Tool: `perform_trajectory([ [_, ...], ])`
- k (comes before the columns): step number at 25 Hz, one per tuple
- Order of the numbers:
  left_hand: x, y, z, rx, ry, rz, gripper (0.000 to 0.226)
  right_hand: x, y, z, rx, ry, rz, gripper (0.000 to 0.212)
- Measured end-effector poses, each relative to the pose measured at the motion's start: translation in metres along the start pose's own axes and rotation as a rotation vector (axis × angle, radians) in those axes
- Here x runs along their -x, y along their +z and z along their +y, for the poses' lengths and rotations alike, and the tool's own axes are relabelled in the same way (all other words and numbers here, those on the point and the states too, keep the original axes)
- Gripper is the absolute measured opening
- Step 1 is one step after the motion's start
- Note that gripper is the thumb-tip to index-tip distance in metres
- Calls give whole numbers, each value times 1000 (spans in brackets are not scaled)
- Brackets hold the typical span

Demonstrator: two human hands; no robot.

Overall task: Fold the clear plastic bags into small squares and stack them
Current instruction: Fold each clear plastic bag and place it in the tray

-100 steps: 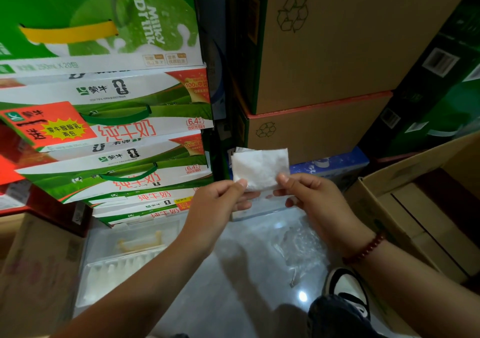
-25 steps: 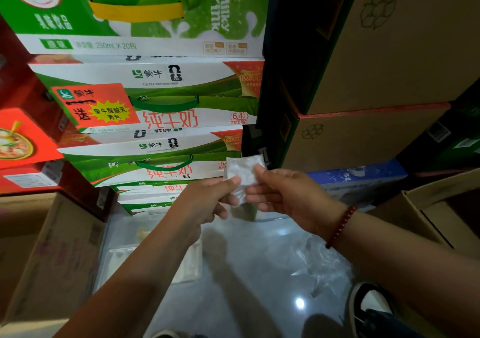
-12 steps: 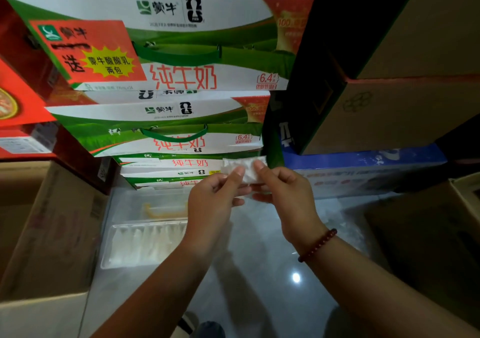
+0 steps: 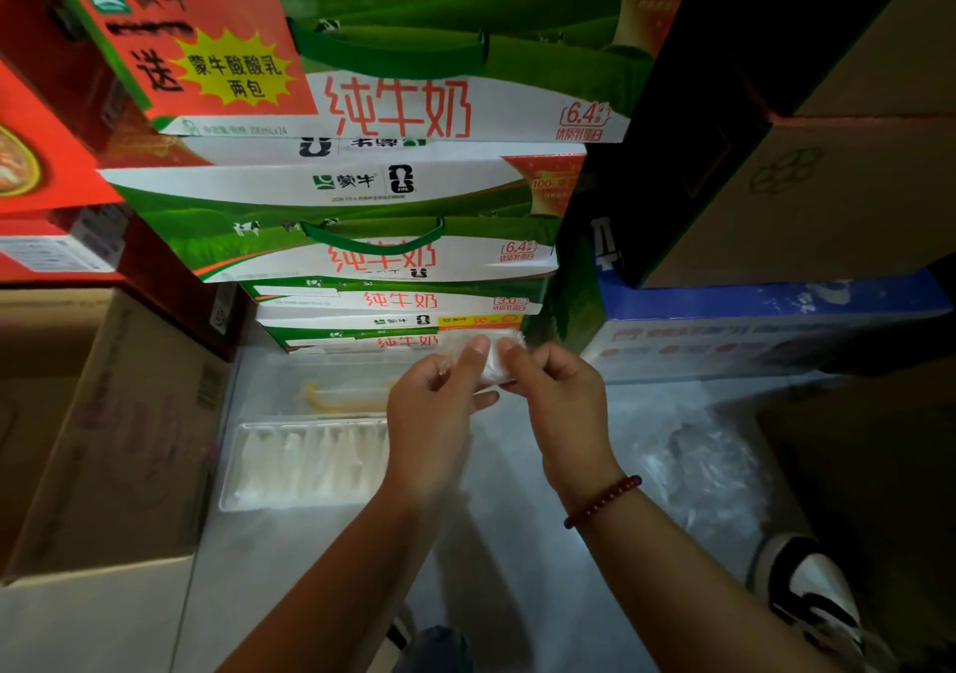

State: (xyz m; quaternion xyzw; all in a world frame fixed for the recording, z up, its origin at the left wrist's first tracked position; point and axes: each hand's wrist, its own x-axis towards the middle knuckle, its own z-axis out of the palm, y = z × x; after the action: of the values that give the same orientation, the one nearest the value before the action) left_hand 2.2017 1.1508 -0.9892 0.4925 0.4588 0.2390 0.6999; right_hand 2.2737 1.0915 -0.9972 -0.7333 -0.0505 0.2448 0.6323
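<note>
Only one view here, the head cam, so that's all I had to go on.

Both hands were up in front of the milk cartons with the folded bag (image 4: pixel 494 362) caught between them. The left hand (image 4: pixel 434 408) pinched its left side with thumb up against curled fingers (image 4: pixel 449 368), and the right hand (image 4: pixel 556 393) pinched the right edge the same way, thumb tip on top. The bag was held in the air, well above the floor (image 4: pixel 517 543), already down to a small whitish wad.

Handling-wise, my take: that thing was featherlight, limp and slick, with a bit of spring, so it probably wanted to pop open the moment the pinch eased. Best grip was likely right on the creased edges, thumbs pressing the layers flat. Nothing fragile about it.

On the floor to the right sat a crumpled heap of clear plastic (image 4: pixel 708 460), probably more bags waiting, though it was too glary to count. Left of the arms lay a clear plastic tray (image 4: pixel 289 465) with whitish stuff in it; can't say if those were finished squares.

Writing: the green and white milk cartons (image 4: pixel 393 253) read 蒙牛 and 纯牛奶 in red, with "6.4" on a corner badge. The red sticker (image 4: pixel 196 46) said 送 蒙牛酸酸乳 两包. A lower carton showed "3.0". The blue box (image 4: pixel 765 331) had print too blurred to read.
</note>
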Motion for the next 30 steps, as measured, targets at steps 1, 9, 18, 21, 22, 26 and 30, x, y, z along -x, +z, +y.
perform_trajectory([
  [1,0,-1,-2,-7,-2,37,24,1,2,3,-3,0,7,40],
  [9,-7,-20,-14,-62,-56,168,18,7,29,20,-1,30,26,37],
  [18,-28,-64,-21,-192,88,72,19,5,49,35,116,-9,-108,24],
  [21,-31,-76,-30,-287,143,107,13,3,52,33,158,3,-295,18],
  [22,-34,-80,-31,-303,144,104,12,2,53,33,203,-3,-363,19],
  [26,-43,-96,-35,-266,80,48,14,-3,62,33,262,93,-404,13],
  [30,-49,-111,-37,-199,74,102,15,-9,82,38,307,112,-431,16],
])
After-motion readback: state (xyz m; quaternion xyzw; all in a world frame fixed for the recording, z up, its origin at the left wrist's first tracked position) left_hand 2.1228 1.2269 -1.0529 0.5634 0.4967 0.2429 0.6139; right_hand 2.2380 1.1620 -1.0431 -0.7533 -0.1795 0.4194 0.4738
